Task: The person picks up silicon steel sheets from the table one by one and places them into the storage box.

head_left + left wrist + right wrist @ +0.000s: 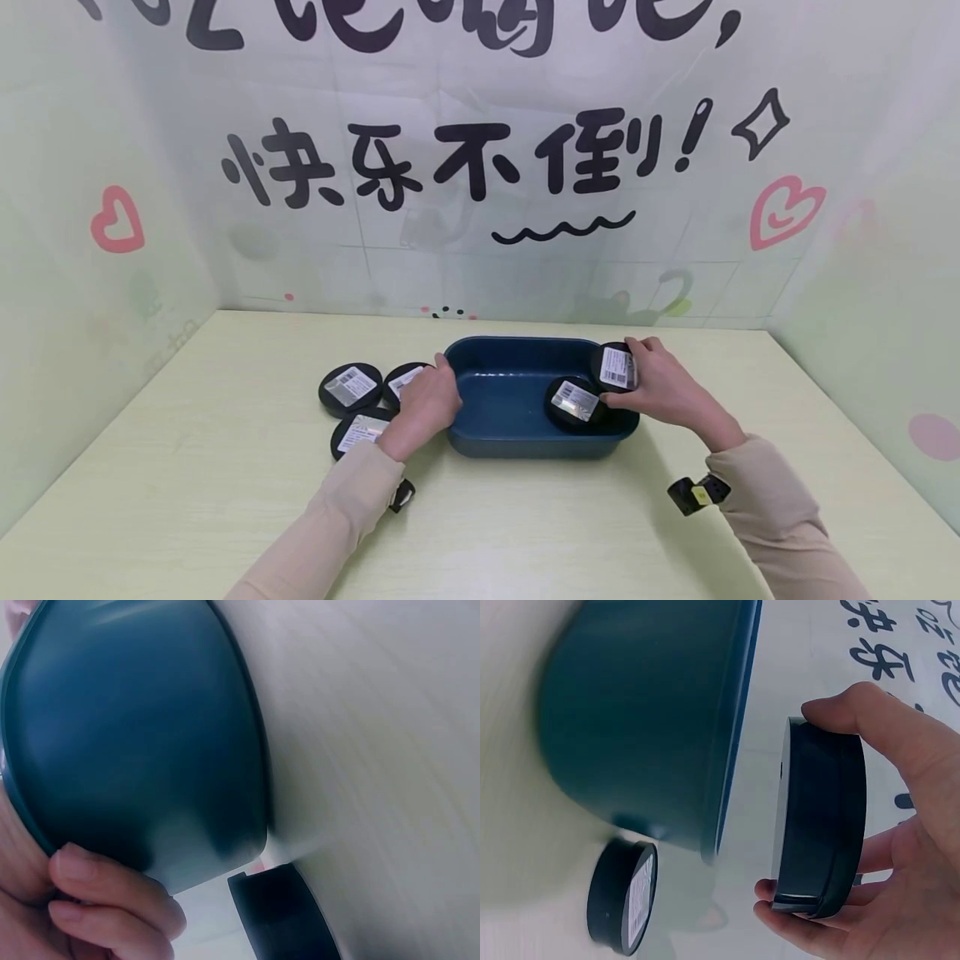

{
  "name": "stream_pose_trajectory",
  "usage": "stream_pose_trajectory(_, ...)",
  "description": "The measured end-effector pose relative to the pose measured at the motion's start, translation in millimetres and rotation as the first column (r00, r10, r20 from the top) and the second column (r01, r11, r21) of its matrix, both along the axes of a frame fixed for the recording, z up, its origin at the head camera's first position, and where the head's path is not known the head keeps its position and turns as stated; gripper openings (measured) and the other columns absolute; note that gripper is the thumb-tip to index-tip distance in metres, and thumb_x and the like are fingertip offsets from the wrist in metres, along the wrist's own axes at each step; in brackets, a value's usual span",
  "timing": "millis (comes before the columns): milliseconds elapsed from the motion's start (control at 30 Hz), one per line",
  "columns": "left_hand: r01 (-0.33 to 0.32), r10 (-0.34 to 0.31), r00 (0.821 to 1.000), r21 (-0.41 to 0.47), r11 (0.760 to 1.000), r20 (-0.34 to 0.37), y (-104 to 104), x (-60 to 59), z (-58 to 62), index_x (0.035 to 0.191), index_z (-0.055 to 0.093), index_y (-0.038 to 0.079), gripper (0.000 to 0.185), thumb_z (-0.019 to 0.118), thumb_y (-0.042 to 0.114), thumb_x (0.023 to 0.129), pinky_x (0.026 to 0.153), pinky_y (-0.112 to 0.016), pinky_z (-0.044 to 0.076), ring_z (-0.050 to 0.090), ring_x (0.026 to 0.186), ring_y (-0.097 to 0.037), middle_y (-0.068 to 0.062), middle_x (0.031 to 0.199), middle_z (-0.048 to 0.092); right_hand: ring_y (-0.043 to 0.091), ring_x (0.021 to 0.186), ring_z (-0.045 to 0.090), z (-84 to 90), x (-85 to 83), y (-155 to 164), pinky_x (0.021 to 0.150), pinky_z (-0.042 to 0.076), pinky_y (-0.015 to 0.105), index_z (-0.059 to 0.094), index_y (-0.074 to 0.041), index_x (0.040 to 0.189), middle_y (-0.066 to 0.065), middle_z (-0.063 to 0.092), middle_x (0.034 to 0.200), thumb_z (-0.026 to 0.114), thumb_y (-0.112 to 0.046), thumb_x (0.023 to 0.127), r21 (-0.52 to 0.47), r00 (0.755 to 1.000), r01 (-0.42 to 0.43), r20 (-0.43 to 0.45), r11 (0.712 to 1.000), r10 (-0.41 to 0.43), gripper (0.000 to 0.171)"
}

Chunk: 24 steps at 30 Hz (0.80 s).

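Note:
A dark teal plastic basin (pixel 495 408) sits on the table. My left hand (pixel 429 408) grips its left rim, and in the left wrist view curled fingers (pixel 112 900) lie against the outer wall (pixel 142 750). My right hand (pixel 667 387) holds a round black container with a white label (pixel 617 367) by its edge at the basin's right end. In the right wrist view, thumb and fingers span this container (pixel 821 817), tilted on its side. A second labelled container (pixel 575 402) lies in the basin's right part.
Several labelled black containers (pixel 350 387) lie left of the basin, partly behind my left hand. The right wrist view shows another black container (pixel 622 896) on the table outside the basin; the head view does not show it. A printed backdrop (pixel 420 250) stands behind.

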<state>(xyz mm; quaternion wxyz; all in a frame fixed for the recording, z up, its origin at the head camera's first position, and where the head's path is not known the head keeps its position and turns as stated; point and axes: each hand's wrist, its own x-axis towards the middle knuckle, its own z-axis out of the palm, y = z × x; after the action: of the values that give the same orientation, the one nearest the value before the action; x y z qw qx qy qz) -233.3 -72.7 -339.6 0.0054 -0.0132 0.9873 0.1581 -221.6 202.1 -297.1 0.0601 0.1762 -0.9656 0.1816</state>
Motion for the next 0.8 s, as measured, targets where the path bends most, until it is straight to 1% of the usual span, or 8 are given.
stream_pose_trajectory(133,0.004,-0.004,1.000,-0.001,1.000,-0.002,-1,-0.3,-0.7,0.132,0.030,-0.009,0.063,0.058,0.016,0.082,0.056,-0.039,0.047,0.057,0.075,-0.027,-0.024,0.099,0.058,0.031,0.083,0.047,-1.7,-0.9,-6,0.071,0.043,0.042,0.035,0.019,0.121,0.031,0.043,0.107,0.073,-0.026,0.067,-0.003,1.000,-0.010,0.000,1.000,0.010,0.080)
stream_pose_trajectory(367,0.004,-0.004,1.000,0.002,1.000,0.000,-1,-0.8,-0.9,0.132,0.030,-0.009,0.063,0.058,0.016,0.082,0.055,-0.039,0.046,0.057,0.072,-0.026,-0.024,0.098,0.058,0.032,0.087,0.047,-6.6,-2.9,-15,0.076,0.042,0.043,0.034,0.018,0.124,0.031,0.042,0.111,0.074,-0.027,0.068,-0.018,1.000,-0.015,0.019,1.000,0.016,0.082)
stream_pose_trajectory(600,0.000,0.000,1.000,-0.003,1.000,0.004,0,-0.8,-0.5,0.133,0.030,-0.009,0.062,0.057,0.016,0.082,0.057,-0.040,0.047,0.058,0.076,-0.027,-0.024,0.099,0.058,0.030,0.087,0.048,-15.2,-5.2,-23,0.076,0.043,0.043,0.034,0.014,0.126,0.027,0.042,0.111,0.073,-0.029,0.069,-0.018,0.999,-0.020,0.047,1.000,0.020,0.082)
stream_pose_trajectory(800,0.002,-0.002,1.000,-0.005,1.000,-0.002,0,-0.6,-0.4,0.132,0.031,-0.009,0.062,0.057,0.016,0.082,0.059,-0.042,0.047,0.059,0.079,-0.029,-0.024,0.100,0.059,0.030,0.085,0.049,-19.8,-5.3,-29,0.076,0.044,0.044,0.035,0.014,0.126,0.029,0.042,0.113,0.074,-0.033,0.067,0.008,0.999,-0.033,0.040,0.999,0.033,0.085)
